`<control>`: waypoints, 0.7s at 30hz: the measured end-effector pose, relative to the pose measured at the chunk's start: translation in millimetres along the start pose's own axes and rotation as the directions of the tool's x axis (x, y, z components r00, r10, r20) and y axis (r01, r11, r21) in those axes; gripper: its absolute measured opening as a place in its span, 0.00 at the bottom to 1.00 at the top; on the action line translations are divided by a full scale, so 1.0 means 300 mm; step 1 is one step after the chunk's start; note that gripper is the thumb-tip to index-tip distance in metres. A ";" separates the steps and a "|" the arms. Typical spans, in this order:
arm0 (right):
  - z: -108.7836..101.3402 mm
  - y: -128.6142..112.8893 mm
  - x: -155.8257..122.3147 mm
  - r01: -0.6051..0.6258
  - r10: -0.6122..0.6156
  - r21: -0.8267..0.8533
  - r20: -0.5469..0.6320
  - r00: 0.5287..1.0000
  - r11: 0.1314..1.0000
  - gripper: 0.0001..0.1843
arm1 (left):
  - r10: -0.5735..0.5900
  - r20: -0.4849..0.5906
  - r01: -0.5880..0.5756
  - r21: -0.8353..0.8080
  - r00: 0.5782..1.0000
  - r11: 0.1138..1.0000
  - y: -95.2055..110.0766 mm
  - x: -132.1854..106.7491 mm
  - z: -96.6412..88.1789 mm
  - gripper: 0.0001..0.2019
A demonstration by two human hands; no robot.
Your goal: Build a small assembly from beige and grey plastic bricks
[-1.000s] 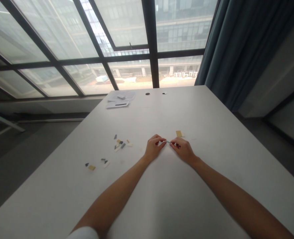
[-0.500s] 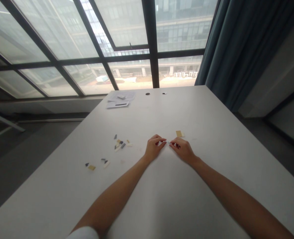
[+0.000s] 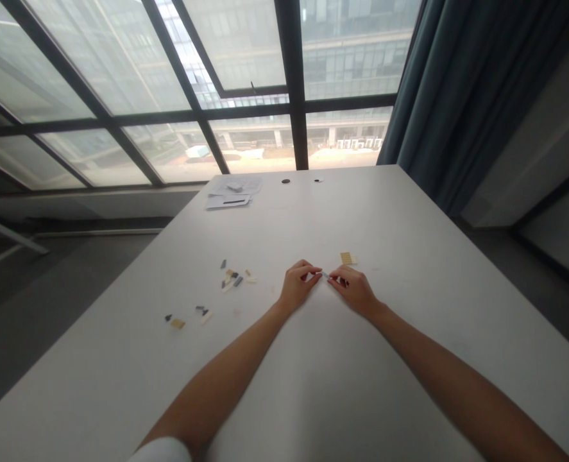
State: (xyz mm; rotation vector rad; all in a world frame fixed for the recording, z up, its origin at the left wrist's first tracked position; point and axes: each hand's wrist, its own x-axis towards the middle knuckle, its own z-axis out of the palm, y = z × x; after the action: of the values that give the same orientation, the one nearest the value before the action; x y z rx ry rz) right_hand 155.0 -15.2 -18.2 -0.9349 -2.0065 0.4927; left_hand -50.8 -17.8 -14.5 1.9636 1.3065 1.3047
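My left hand [image 3: 298, 282] and my right hand [image 3: 354, 287] face each other above the white table [image 3: 294, 218], each in a pinch. Between their fingertips is a tiny pale, greyish piece [image 3: 326, 275], with my left fingers on one end and my right fingers on the other. It is too small for me to make out its kind. Just beyond my right hand lies a flat yellow piece with stripes [image 3: 346, 258], with a pale edge at its right side.
Left of my hands, several small dark grey, yellow and cream pieces [image 3: 237, 281] lie scattered. Nearer and further left are another yellow piece [image 3: 177, 324] and some dark bits [image 3: 200, 309]. Papers [image 3: 229, 202] lie at the far left corner, a round dark disc [image 3: 285, 181] at the far edge.
Both hands stay in nearly the same place. The small piece between the fingertips looks slightly turned or shifted; the scattered pieces have not moved.
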 end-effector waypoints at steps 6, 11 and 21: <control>0.000 0.000 0.000 0.001 -0.001 0.009 0.002 1.000 1.000 0.05 | -0.002 -0.007 0.002 -0.006 1.000 1.000 0.005 0.001 -0.001 0.06; -0.002 -0.003 0.004 0.012 -0.012 0.007 0.008 1.000 1.000 0.05 | 0.001 -0.003 -0.001 -0.008 1.000 1.000 -0.001 0.000 0.000 0.06; 0.001 -0.001 0.002 0.007 -0.007 0.008 0.001 1.000 1.000 0.04 | 0.001 -0.009 -0.001 -0.013 1.000 1.000 0.005 0.002 0.000 0.07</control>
State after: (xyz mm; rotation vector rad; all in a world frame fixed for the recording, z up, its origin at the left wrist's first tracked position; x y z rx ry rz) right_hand 154.6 -14.9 -17.9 -0.9229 -2.0062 0.4972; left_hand -50.0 -17.8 -13.1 1.9517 1.2979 1.3207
